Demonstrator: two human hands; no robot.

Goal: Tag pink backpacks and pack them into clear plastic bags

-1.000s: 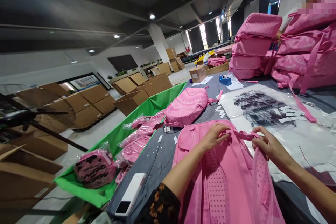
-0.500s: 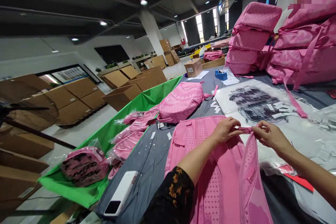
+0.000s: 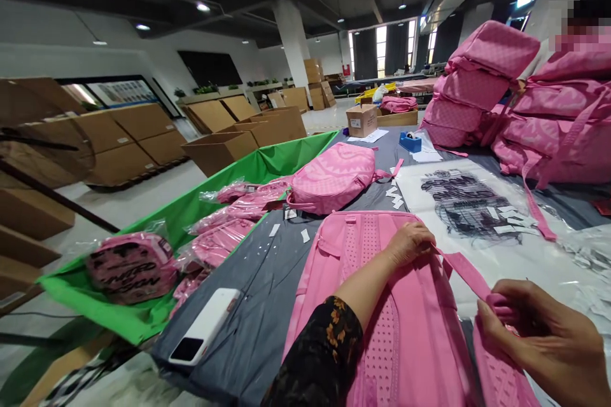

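A pink backpack (image 3: 424, 331) lies in front of me, its perforated back panel facing up. My left hand (image 3: 411, 245) is closed over its upper right edge, fingertips partly hidden, where a pink webbing strap (image 3: 465, 272) comes out. That strap runs taut across to my right hand (image 3: 544, 331), whose thumb and fingers are closed around it. Below the right hand hangs a padded, perforated shoulder strap (image 3: 501, 372), partly covered by the hand. Just beyond the bag lies a second pink backpack (image 3: 334, 178) with a camouflage pattern.
Stacked pink bags (image 3: 477, 89) stand at the back right, near a person. On the table are a plastic bag with black print (image 3: 463, 203), a blue tape dispenser (image 3: 410, 141) and a white device (image 3: 205, 327). A green-lined bin (image 3: 128, 318) at left holds wrapped pink bags.
My right hand has moved right and closer to me, drawing the webbing out longer. The left hand stays at the backpack's edge. The view has turned slightly.
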